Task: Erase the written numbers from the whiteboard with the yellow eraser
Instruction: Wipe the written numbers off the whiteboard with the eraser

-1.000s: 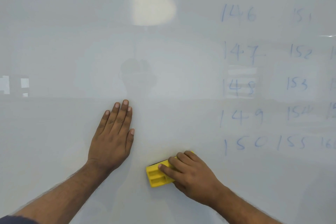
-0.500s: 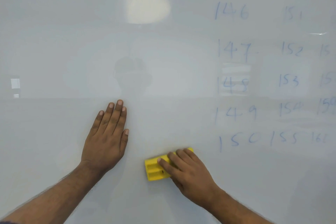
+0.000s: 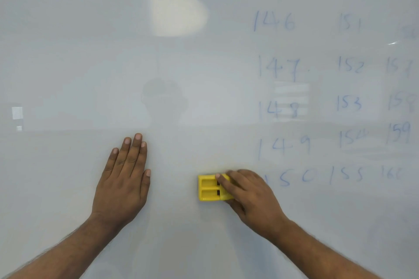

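Note:
The whiteboard (image 3: 68, 52) fills the view. Blue handwritten numbers (image 3: 283, 106) stand in columns on its right side, from 146 down to 150, then 151 to 155, with a fainter third column at the right edge. My right hand (image 3: 249, 195) presses the yellow eraser (image 3: 208, 188) flat on the board, just left of the "150" (image 3: 292, 179), whose first digit is partly behind my knuckles. My left hand (image 3: 123, 179) lies flat on the board to the left, fingers together, holding nothing.
The left and middle of the board carry no writing, only a bright oval light reflection (image 3: 174, 9) at the top and a dim reflection of a person (image 3: 163, 102) in the centre.
My right hand has slid the eraser to the right, toward the "150", and turned it more level. My left hand has stayed flat in about the same place.

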